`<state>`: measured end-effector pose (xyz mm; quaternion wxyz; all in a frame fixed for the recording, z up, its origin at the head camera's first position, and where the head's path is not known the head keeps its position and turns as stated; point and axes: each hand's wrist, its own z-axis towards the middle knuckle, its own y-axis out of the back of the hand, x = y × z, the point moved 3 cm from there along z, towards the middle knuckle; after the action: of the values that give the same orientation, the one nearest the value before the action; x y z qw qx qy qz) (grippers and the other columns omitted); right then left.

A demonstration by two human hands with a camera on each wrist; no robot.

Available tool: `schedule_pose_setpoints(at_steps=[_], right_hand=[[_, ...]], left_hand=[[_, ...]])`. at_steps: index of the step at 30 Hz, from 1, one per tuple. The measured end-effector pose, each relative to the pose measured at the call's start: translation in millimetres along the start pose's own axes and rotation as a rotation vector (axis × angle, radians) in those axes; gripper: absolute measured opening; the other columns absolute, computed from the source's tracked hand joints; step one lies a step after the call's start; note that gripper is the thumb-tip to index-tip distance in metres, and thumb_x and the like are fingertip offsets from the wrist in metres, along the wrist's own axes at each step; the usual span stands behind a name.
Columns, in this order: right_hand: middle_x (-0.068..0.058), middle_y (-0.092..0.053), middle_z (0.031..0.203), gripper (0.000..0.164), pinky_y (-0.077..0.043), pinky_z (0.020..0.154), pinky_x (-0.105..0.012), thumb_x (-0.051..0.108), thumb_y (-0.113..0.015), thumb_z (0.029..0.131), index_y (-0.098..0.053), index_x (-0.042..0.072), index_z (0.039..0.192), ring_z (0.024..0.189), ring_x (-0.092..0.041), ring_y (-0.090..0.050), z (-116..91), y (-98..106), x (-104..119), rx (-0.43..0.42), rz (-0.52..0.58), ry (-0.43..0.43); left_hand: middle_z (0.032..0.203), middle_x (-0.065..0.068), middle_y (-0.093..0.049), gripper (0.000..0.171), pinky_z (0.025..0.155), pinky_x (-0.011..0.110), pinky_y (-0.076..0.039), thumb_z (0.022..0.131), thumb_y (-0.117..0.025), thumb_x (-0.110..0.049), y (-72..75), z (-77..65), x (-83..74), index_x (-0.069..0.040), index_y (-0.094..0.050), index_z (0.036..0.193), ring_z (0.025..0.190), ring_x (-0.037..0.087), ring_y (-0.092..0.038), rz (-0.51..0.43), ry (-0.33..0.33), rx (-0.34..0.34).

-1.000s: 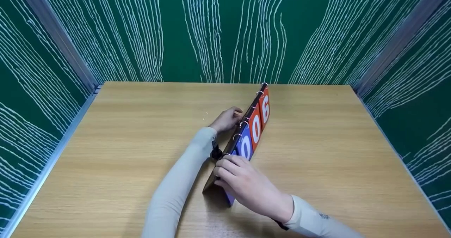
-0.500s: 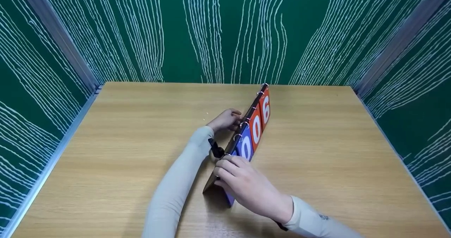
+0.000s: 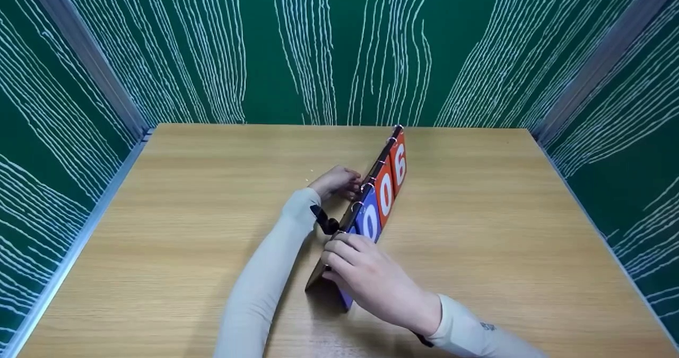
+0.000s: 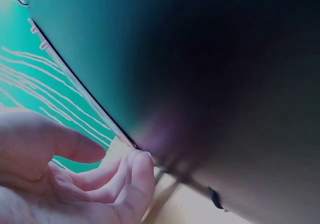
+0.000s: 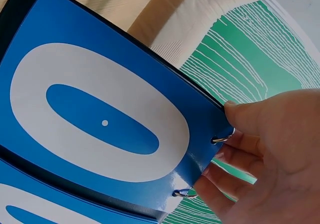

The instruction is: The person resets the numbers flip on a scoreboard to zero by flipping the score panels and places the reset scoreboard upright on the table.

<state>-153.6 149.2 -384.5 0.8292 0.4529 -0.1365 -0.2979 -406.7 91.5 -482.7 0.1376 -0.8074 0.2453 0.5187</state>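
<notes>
A flip scoreboard [image 3: 385, 196] stands like a tent on the table, running away from me. Its red cards read 0 and 6; on the blue side one 0 shows in the head view. My right hand [image 3: 379, 281] grips the near top corner by the rings, thumb and fingers about the edge, beside a blue 0 card [image 5: 100, 106] in the right wrist view. Behind the board, my left hand [image 3: 334, 183] has its fingers loosely bent, fingertips right at the dark back panel's edge [image 4: 95, 106] in the left wrist view, the thumb apart from them.
The wooden table [image 3: 175, 215] spreads out on both sides of the scoreboard. Green walls [image 3: 265, 45] with white wavy lines enclose it at the back and sides. A black wrist camera [image 3: 324, 220] on the left forearm sits close to the board's top edge.
My left hand has shifted slightly toward me and turned, and its wrist camera has tilted with it. The right hand and the scoreboard stay where they were.
</notes>
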Motion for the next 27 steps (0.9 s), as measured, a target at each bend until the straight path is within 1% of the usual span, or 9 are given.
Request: schedule_pose_setpoints(at_steps=[1, 3, 6, 12, 17, 20, 24, 27], right_hand=[[0.005, -0.066, 0.110, 0.020, -0.048, 0.100, -0.030, 0.018, -0.074, 0.093, -0.066, 0.014, 0.111, 0.110, -0.017, -0.060, -0.1, 0.1, 0.1, 0.002, 0.003, 0.001], [0.005, -0.066, 0.110, 0.020, -0.049, 0.100, -0.030, 0.018, -0.073, 0.093, -0.066, 0.014, 0.111, 0.110, -0.017, -0.061, -0.2, 0.3, 0.4, 0.005, 0.007, 0.000], [0.005, -0.066, 0.111, 0.019, -0.049, 0.100, -0.030, 0.019, -0.072, 0.094, -0.066, 0.014, 0.111, 0.110, -0.017, -0.061, -0.7, 0.1, 0.7, 0.012, 0.008, -0.002], [0.004, -0.066, 0.110, 0.022, -0.048, 0.100, -0.030, 0.018, -0.075, 0.091, -0.067, 0.013, 0.111, 0.110, -0.017, -0.061, -0.7, -0.7, 0.9, -0.005, -0.002, 0.003], [0.004, -0.066, 0.110, 0.020, -0.048, 0.100, -0.030, 0.018, -0.075, 0.092, -0.067, 0.013, 0.110, 0.109, -0.017, -0.061, 0.4, 0.3, 0.8, -0.007, 0.000, 0.010], [0.003, -0.066, 0.108, 0.019, -0.048, 0.099, -0.030, 0.017, -0.073, 0.092, -0.066, 0.012, 0.109, 0.108, -0.017, -0.061, 1.4, 0.5, 0.5, -0.017, 0.007, 0.028], [0.003, -0.065, 0.107, 0.018, -0.048, 0.098, -0.030, 0.015, -0.073, 0.092, -0.066, 0.011, 0.108, 0.107, -0.018, -0.061, 2.0, 0.9, 0.3, -0.029, 0.016, 0.045], [0.003, -0.065, 0.107, 0.017, -0.048, 0.097, -0.030, 0.016, -0.073, 0.093, -0.065, 0.011, 0.108, 0.106, -0.018, -0.061, 2.0, 0.9, 0.2, -0.031, 0.014, 0.044]], left_hand=[[0.078, -0.001, -0.064, 0.024, 0.060, 0.018, -0.055, 0.107, -0.044, -0.011, 0.5, -0.9, 0.4, -0.008, -0.062, 0.091, 0.065, 0.008, -0.062, 0.015, 0.004, 0.001], [0.079, 0.000, -0.066, 0.025, 0.062, 0.019, -0.055, 0.107, -0.046, -0.013, 1.3, -2.9, 1.1, -0.009, -0.066, 0.093, 0.067, 0.008, -0.063, 0.032, 0.014, -0.003], [0.079, 0.000, -0.066, 0.025, 0.060, 0.019, -0.054, 0.107, -0.047, -0.014, 1.3, -3.7, 2.6, -0.009, -0.068, 0.094, 0.064, 0.007, -0.061, 0.022, 0.021, 0.000], [0.070, -0.002, -0.061, 0.029, 0.056, 0.018, -0.050, 0.107, -0.044, -0.013, 1.1, -1.7, 3.5, -0.010, -0.065, 0.087, 0.058, 0.006, -0.057, -0.049, 0.028, 0.025], [0.067, -0.002, -0.058, 0.031, 0.054, 0.020, -0.050, 0.106, -0.044, -0.011, 2.1, -2.9, 1.4, -0.009, -0.062, 0.081, 0.055, 0.008, -0.055, -0.069, 0.009, 0.032], [0.068, 0.000, -0.058, 0.027, 0.052, 0.020, -0.049, 0.105, -0.043, -0.009, 3.7, -4.5, 0.5, -0.005, -0.061, 0.085, 0.055, 0.009, -0.053, -0.084, -0.005, 0.016], [0.073, 0.003, -0.057, 0.020, 0.051, 0.022, -0.048, 0.103, -0.045, -0.009, 6.1, -7.3, -1.8, 0.001, -0.061, 0.095, 0.057, 0.010, -0.051, -0.101, -0.019, -0.016], [0.077, 0.004, -0.056, 0.021, 0.053, 0.023, -0.049, 0.103, -0.048, -0.011, 8.0, -8.8, -3.5, 0.004, -0.063, 0.103, 0.060, 0.012, -0.051, -0.102, -0.025, -0.040]])
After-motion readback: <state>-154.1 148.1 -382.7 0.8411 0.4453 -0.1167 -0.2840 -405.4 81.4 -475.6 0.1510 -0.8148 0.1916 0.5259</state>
